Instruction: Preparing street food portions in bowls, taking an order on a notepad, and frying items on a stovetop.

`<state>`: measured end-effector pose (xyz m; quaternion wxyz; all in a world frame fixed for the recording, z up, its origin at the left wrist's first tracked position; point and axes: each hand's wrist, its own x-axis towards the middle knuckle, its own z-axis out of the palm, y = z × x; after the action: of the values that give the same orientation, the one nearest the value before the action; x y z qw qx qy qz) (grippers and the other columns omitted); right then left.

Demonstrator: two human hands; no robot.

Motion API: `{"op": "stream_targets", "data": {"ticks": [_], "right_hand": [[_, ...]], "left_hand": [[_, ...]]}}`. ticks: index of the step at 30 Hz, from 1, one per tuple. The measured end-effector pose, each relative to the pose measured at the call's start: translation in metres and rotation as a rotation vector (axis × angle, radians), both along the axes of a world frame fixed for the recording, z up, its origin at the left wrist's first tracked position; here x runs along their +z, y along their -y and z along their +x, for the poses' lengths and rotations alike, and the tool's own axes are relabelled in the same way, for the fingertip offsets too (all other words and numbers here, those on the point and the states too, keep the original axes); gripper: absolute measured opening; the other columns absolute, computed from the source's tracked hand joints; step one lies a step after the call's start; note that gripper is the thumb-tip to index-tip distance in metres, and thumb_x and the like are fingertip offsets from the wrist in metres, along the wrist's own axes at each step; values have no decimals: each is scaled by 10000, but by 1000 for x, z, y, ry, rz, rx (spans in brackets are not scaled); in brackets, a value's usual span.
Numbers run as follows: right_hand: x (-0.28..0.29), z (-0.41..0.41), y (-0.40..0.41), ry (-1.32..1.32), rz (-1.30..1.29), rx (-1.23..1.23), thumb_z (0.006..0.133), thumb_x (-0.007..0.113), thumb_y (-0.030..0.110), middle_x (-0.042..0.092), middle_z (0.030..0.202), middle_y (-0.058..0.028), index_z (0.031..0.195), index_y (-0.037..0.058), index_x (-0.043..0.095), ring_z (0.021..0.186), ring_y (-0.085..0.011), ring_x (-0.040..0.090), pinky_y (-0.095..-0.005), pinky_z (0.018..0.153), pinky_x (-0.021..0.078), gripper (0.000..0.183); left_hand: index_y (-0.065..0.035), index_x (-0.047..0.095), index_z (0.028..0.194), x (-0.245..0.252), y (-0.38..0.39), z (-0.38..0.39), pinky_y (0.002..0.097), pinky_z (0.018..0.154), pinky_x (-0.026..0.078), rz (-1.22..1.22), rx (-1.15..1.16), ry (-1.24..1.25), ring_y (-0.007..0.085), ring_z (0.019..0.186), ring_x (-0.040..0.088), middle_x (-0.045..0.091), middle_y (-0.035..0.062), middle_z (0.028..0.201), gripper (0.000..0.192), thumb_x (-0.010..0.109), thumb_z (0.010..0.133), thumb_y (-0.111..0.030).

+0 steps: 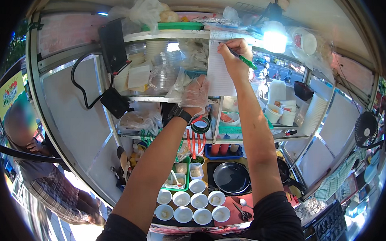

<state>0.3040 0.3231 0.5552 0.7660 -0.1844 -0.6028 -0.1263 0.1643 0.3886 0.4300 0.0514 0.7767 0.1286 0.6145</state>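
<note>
My right hand (238, 56) grips a pen (246, 61) with a green patterned end, its tip against the upper part of a long sheet of lined paper (221, 70). The sheet hangs from the upper shelf edge, and some handwriting shows near its top. In a clear plastic glove, my left hand (195, 92) is raised beside the sheet's lower left edge, in front of the middle shelf. Its fingertips are hard to make out, so whether they hold anything is unclear. A black watch (179, 114) is on that wrist.
Several white bowls (199, 200) stand on the counter below, near a black frying pan (231, 177), scissors (242, 213) and a spoon (246, 203). A lit bulb (274, 37) hangs right of the sheet. Rolls of tape (200, 125) hang below my left wrist. A person (47, 179) stands outside, left.
</note>
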Motion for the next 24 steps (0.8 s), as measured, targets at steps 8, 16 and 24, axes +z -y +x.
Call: {"op": "stream_targets", "data": {"ticks": [8, 16, 24], "right_hand": [[3, -3, -7, -31, 45, -28, 797, 819, -10, 698, 808, -59, 788, 14, 600, 720, -75, 644, -237, 654, 536, 221], [2, -1, -12, 57, 113, -271, 836, 794, -49, 702, 838, -67, 814, 18, 583, 729, -75, 656, -229, 657, 539, 222], [3, 2, -13, -54, 45, -15, 742, 818, -11, 654, 765, -58, 727, 25, 582, 669, -122, 614, -273, 622, 507, 239]], "left_hand": [[-53, 622, 1137, -1, 1, -2, 458, 816, 491, -42, -26, -29, 426, 930, 623, 643, 219, 978, 192, 531, 1044, -194], [-56, 625, 1136, 4, 11, -3, 465, 834, 494, -90, 4, -30, 425, 963, 638, 658, 230, 1000, 181, 541, 1026, -173], [-61, 632, 1150, 2, 9, -2, 469, 843, 497, -87, 9, -34, 429, 966, 639, 664, 231, 1012, 191, 537, 1027, -171]]}}
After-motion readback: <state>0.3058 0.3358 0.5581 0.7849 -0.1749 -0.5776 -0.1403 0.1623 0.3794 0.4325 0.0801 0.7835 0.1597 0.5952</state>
